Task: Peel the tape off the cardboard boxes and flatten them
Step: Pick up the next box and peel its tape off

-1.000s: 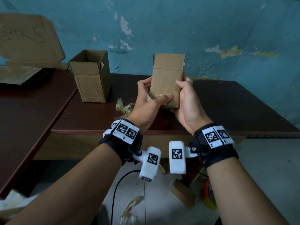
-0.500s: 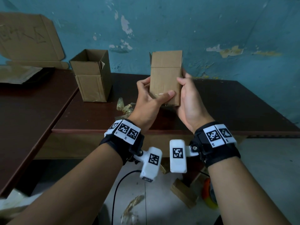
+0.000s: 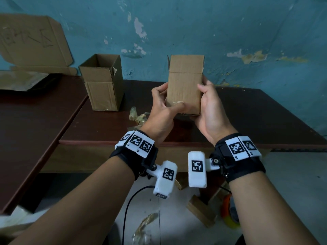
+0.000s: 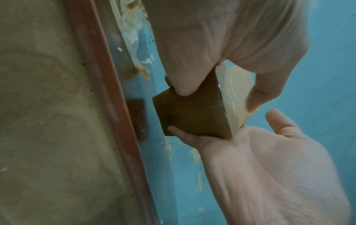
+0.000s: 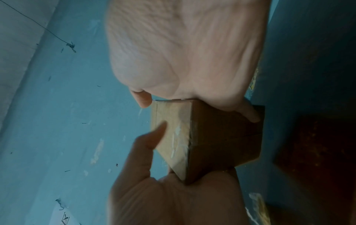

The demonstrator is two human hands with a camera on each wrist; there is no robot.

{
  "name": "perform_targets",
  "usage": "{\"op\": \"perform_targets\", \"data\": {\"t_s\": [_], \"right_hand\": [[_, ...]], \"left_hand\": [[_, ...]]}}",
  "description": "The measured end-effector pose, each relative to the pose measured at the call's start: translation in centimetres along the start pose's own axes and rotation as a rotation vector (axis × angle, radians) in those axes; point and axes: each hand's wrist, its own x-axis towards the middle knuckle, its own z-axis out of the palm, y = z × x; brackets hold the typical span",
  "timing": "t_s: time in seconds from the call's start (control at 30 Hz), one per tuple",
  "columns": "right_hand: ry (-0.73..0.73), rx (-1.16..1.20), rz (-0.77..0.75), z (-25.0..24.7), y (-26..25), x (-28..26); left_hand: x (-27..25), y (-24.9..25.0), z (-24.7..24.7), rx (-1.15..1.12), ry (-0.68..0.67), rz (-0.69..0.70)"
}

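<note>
Since the earlier frames the small cardboard box [image 3: 184,85] is found slightly raised and squared up between both hands, and the left thumb is now laid further across its near face. It is held upright in the air above the dark brown table [image 3: 247,119], clear of the surface, with one top flap standing up against the blue wall [image 3: 212,23]. The left hand [image 3: 160,110] is closed around the left side of the box: the thumb is pressed on the lower front face over a pale scrap of tape residue [image 3: 177,102], and the fingers are curled behind the left edge. The right hand [image 3: 209,106] is wrapped around the right side, the thumb on the front edge and the fingers hidden behind. In the left wrist view the box [image 4: 192,115] is seen from below, its bottom flaps closed, with fingertips at its underside. In the right wrist view the same box [image 5: 208,137] is seen gripped at two corners. A second open box [image 3: 103,85] is noted standing on the table, well apart to the left. Crumpled tape [image 3: 138,117] is observed lying on the table, near the left hand. Flattened cardboard [image 3: 33,45] is leaned against the wall at far left.
</note>
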Motion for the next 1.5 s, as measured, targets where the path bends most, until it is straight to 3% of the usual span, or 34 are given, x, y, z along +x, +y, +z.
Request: {"op": "perform_targets", "data": {"t_s": [0.5, 0.67, 1.1, 1.33, 1.5], "right_hand": [[0.023, -0.014, 0.037, -0.1, -0.1, -0.4], [0.018, 0.005, 0.022, -0.2, -0.1, -0.3], [0.049, -0.014, 0.056, -0.3, 0.3, -0.4], [0.037, -0.191, 0.008, -0.5, 0.7, -0.5], [-0.008, -0.262, -0.022, -0.8, 0.8, -0.6]], "left_hand": [[-0.2, 0.4, 0.0, -0.005, -0.068, -0.013], [-0.2, 0.7, 0.5, -0.139, 0.0, -0.063], [-0.4, 0.5, 0.2, -0.067, -0.063, -0.003], [-0.1, 0.9, 0.4, -0.285, 0.042, -0.092], [0.0, 0.6, 0.4, -0.275, 0.091, -0.116]]}}
